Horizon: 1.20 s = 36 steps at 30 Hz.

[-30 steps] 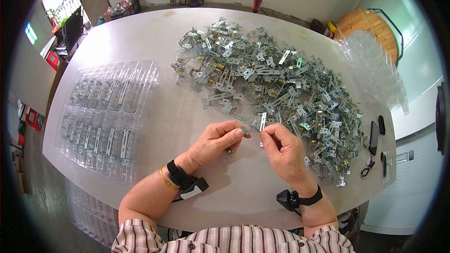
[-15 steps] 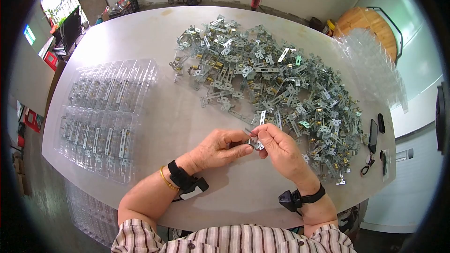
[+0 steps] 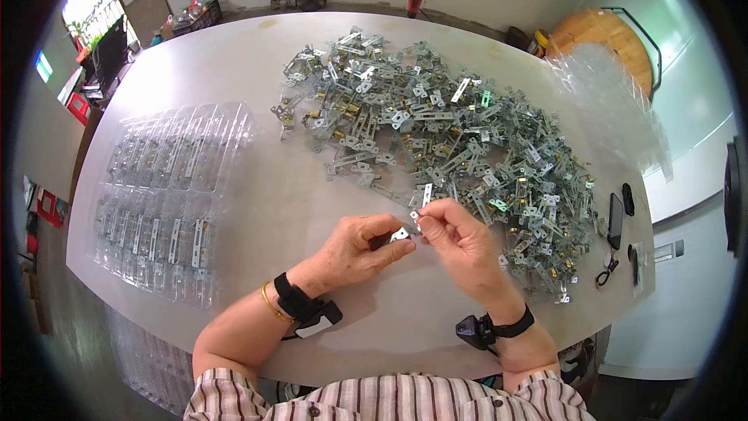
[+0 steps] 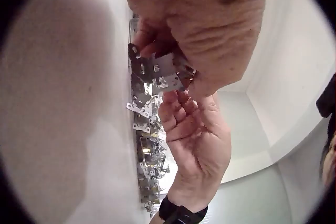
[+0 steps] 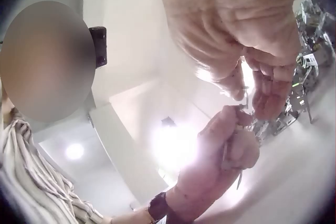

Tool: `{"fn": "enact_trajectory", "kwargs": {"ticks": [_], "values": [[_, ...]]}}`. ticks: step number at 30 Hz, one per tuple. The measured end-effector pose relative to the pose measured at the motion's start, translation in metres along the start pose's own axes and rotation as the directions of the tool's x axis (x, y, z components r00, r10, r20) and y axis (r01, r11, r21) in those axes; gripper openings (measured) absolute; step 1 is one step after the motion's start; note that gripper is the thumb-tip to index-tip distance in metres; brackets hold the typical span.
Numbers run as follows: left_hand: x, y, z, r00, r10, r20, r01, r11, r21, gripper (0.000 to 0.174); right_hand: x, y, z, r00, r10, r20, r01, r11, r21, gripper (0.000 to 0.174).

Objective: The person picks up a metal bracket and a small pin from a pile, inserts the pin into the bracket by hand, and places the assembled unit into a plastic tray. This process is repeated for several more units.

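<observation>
The person's left grip (image 3: 354, 248) holds a metal bracket (image 3: 400, 234) between thumb and fingers. Just beside it, the right grip (image 3: 466, 248) pinches a small metal piece (image 3: 414, 216); I can't tell whether that's joined to the bracket. Beyond both grips, a heap of metal parts (image 3: 448, 118) spreads across the tabletop (image 3: 273, 187). Well out to the left grip's outer side lies clear plastic packaging (image 3: 231, 144), filled with rows of parts.

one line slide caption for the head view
Left hand and right hand pinch small metal parts near a heap of similar pieces, clear plastic packaging at left.
</observation>
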State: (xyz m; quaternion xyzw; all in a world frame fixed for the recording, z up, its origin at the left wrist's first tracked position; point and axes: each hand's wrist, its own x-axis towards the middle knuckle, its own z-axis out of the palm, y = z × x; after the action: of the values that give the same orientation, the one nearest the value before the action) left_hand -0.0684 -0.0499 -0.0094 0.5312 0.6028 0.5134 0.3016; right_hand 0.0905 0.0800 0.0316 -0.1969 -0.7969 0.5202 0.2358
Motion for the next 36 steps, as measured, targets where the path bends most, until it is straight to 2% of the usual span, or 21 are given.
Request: {"fn": "enact_trajectory", "kwargs": {"ticks": [2,5,9,11,12,14,17,18,19,20,24,26,29,36], "values": [[-0.001,-0.003,0.001,0.998,0.049,-0.048,-0.047,0.998,0.036,0.023,-0.001,0.000,0.004,0.988,0.108,0.109,-0.120,0.986,0.112,0.008],[0.000,0.005,-0.004,0.998,0.064,0.010,-0.064,0.998,0.010,0.026,0.001,-0.001,0.004,0.991,0.099,0.094,-0.111,0.985,0.130,0.009],[0.002,-0.003,-0.004,0.990,0.124,-0.061,-0.130,0.984,-0.123,0.037,0.004,-0.002,-0.001,0.994,0.096,0.045,-0.101,0.987,0.125,0.010],[0.002,0.000,-0.005,0.998,-0.058,0.032,0.066,0.937,-0.342,0.043,0.005,-0.003,-0.002,0.995,0.098,-0.009,-0.095,0.980,0.174,0.011],[0.002,0.001,-0.007,0.998,-0.058,0.031,0.065,0.937,-0.342,0.043,0.006,-0.002,-0.003,0.995,0.097,-0.008,-0.094,0.980,0.173,0.011],[0.000,0.001,-0.011,0.936,-0.139,0.323,0.290,0.823,-0.488,0.048,0.006,-0.001,-0.005,0.995,0.101,-0.019,-0.096,0.977,0.193,0.012],[0.000,0.001,-0.011,0.912,-0.184,0.367,0.363,0.779,-0.512,0.044,0.007,-0.002,-0.006,0.990,0.137,-0.014,-0.132,0.971,0.199,0.011],[0.000,0.000,-0.010,0.912,-0.183,0.367,0.362,0.780,-0.511,0.044,0.008,0.002,-0.005,0.991,0.136,-0.015,-0.131,0.971,0.199,0.011],[0.001,-0.002,-0.009,0.935,-0.166,0.313,0.320,0.778,-0.541,0.044,0.010,0.009,-0.002,0.993,-0.025,-0.118,0.033,0.997,0.069,0.011],[0.001,-0.004,-0.008,0.954,-0.150,0.258,0.276,0.774,-0.569,0.045,0.011,0.012,-0.001,0.960,-0.197,-0.197,0.184,0.980,-0.078,0.010],[0.002,-0.012,-0.007,0.979,-0.130,0.156,0.199,0.765,-0.613,0.037,0.005,-0.003,-0.004,0.960,-0.206,-0.188,0.170,0.967,-0.189,0.008],[0.003,-0.013,-0.007,0.985,-0.124,0.117,0.170,0.747,-0.642,0.032,-0.001,-0.009,0.000,0.995,-0.083,-0.050,0.069,0.972,-0.223,0.006],[0.003,-0.012,-0.008,0.986,-0.144,0.087,0.166,0.749,-0.642,0.030,-0.002,-0.014,0.004,0.998,-0.060,-0.001,0.057,0.964,-0.258,0.006],[0.003,-0.014,-0.007,0.983,-0.169,0.065,0.173,0.766,-0.619,0.030,-0.003,-0.015,0.007,1.000,-0.022,-0.020,0.016,0.962,-0.272,0.006]]}}
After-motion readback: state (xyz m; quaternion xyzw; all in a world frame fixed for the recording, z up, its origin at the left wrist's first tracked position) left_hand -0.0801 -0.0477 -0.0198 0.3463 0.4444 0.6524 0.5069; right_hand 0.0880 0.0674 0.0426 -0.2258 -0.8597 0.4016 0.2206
